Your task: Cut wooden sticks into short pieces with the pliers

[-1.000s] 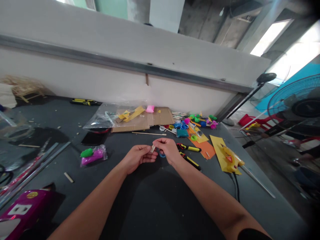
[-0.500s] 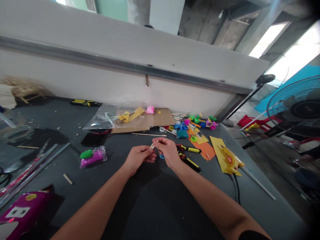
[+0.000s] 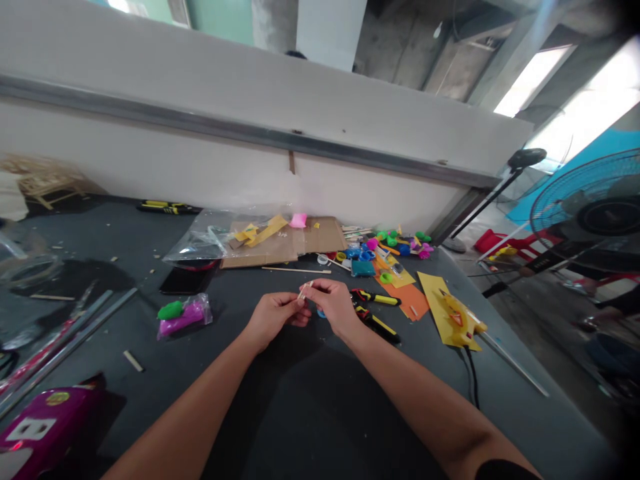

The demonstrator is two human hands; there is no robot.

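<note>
My left hand [image 3: 277, 317] and my right hand [image 3: 334, 305] meet over the middle of the dark table. Between their fingertips is a short, pale wooden stick piece [image 3: 303, 292], pinched from both sides; the fingers cover part of it. Just behind my right hand lie pliers with black and yellow handles [image 3: 377, 323]. A blue ring-shaped bit [image 3: 321, 313] shows partly under the right fingers. Beyond the hands a thin wooden stick [image 3: 296, 270] lies flat.
Left are a bag of purple clay [image 3: 184, 316], a phone [image 3: 187, 279], metal strips [image 3: 75, 340] and a purple device [image 3: 47, 427]. Cardboard [image 3: 320, 237] lies at the back. On the right are orange paper [image 3: 409, 301], colourful clay pieces [image 3: 385, 239] and a yellow glue gun [image 3: 461, 320].
Both hands stay together on the stick piece, with only a slight shift of the right fingers. The whole view has moved a little.
</note>
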